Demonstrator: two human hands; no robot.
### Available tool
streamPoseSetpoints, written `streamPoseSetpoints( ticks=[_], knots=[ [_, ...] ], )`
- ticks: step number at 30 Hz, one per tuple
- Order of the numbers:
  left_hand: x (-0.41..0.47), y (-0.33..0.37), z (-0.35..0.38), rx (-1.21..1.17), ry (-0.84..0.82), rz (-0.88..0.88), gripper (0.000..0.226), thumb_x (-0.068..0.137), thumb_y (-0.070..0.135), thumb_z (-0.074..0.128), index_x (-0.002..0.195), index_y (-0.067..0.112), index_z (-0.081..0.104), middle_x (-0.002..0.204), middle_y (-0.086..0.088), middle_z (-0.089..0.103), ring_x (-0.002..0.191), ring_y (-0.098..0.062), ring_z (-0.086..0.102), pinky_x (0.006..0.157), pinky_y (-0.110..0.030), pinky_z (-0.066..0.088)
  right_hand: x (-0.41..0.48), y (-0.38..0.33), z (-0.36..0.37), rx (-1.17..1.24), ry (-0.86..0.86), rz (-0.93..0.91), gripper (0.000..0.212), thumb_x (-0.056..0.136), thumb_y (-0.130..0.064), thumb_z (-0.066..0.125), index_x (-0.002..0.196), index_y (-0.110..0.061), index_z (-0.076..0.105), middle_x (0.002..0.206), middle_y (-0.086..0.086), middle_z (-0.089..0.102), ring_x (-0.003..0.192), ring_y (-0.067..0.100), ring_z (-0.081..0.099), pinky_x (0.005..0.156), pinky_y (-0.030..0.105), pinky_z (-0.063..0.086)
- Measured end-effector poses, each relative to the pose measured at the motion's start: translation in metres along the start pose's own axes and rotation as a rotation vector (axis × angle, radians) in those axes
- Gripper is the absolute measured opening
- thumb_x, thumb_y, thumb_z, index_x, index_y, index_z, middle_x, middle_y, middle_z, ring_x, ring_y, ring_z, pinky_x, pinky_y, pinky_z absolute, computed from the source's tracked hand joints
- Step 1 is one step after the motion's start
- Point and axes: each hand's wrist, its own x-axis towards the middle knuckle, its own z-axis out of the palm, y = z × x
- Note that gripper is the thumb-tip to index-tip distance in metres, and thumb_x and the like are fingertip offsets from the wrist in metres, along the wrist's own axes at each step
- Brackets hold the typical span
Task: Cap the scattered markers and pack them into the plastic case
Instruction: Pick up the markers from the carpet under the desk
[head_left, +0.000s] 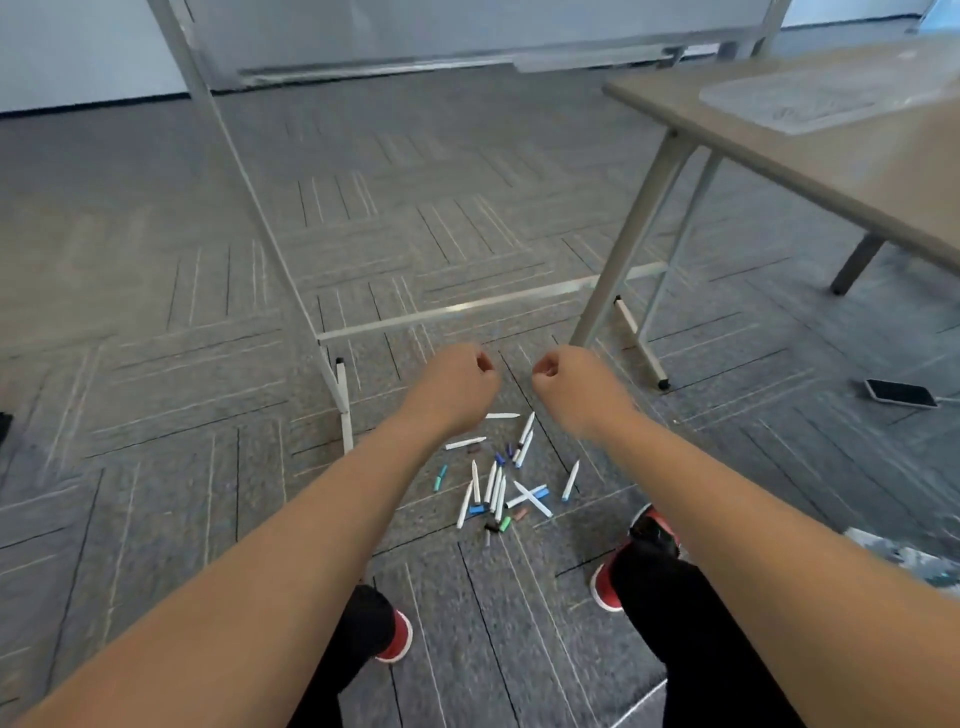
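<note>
Grey carpet (208, 312) carries scattered markers (496, 486) and loose caps (440, 478) beneath left hand (457, 379) and right hand (571, 382), both curled into apparently empty fists. Small caps could be overlooked or mismatched.

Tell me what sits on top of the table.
A clear plastic case lies on the table; whether anything is inside it is too blurred to tell.

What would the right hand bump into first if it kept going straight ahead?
Probably the whiteboard stand's bottom bar, beyond the right hand. Depth is unclear, so it could pass above it.
</note>
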Motion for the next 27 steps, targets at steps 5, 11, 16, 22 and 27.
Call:
streamPoseSetpoints(
  ticks=[5, 11, 16, 22, 27],
  knots=[
    [0.071, -0.044, 0.056, 0.076, -0.075, -0.053, 0.019, 0.095, 0.019, 0.048, 0.099, 0.011, 0.065, 0.097, -0.006, 0.068, 0.088, -0.024, 0.063, 0.082, -0.04, 0.054, 0.07, 0.051, 0.062, 0.011, -0.075, 0.076, 0.016, 0.095, -0.018, 0.049, 0.097, -0.012, 0.063, 0.089, 0.004, 0.064, 0.08, 0.024, 0.061, 0.069, 0.033, 0.048],
    [0.138, -0.121, 0.137, 0.105, -0.14, -0.119, 0.019, 0.092, 0.016, 0.048, 0.1, 0.012, 0.065, 0.097, -0.006, 0.068, 0.089, -0.024, 0.062, 0.077, -0.037, 0.052, 0.133, 0.112, 0.161, 0.02, -0.194, 0.175, 0.021, 0.092, -0.017, 0.047, 0.094, -0.009, 0.066, 0.085, 0.009, 0.069, 0.074, 0.029, 0.065, 0.064, 0.035, 0.052],
    [0.167, -0.206, 0.209, 0.169, -0.249, -0.275, 0.016, 0.091, 0.015, 0.05, 0.096, 0.012, 0.065, 0.098, -0.007, 0.069, 0.09, -0.027, 0.063, 0.074, -0.036, 0.049, 0.162, 0.167, 0.256, -0.015, -0.347, 0.245, 0.015, 0.093, -0.019, 0.047, 0.085, -0.015, 0.058, 0.07, 0.0, 0.059, 0.062, 0.021, 0.057, 0.052, 0.026, 0.04],
    [0.188, -0.292, 0.284, 0.229, -0.403, -0.411, 0.018, 0.093, 0.013, 0.051, 0.094, 0.005, 0.066, 0.095, -0.013, 0.069, 0.088, -0.031, 0.064, 0.073, -0.036, 0.05, 0.19, 0.208, 0.348, -0.053, -0.527, 0.323, 0.015, 0.091, -0.015, 0.048, 0.083, -0.008, 0.06, 0.085, 0.013, 0.065, 0.077, 0.031, 0.063, 0.066, 0.034, 0.052],
    [0.201, -0.334, 0.335, 0.255, -0.5, -0.475, 0.015, 0.093, 0.012, 0.051, 0.097, 0.006, 0.064, 0.098, -0.011, 0.069, 0.09, -0.031, 0.064, 0.066, -0.032, 0.045, 0.21, 0.224, 0.402, -0.089, -0.533, 0.316, 0.018, 0.091, -0.018, 0.049, 0.094, -0.006, 0.063, 0.09, 0.012, 0.063, 0.077, 0.029, 0.057, 0.069, 0.036, 0.051]
  ],
)
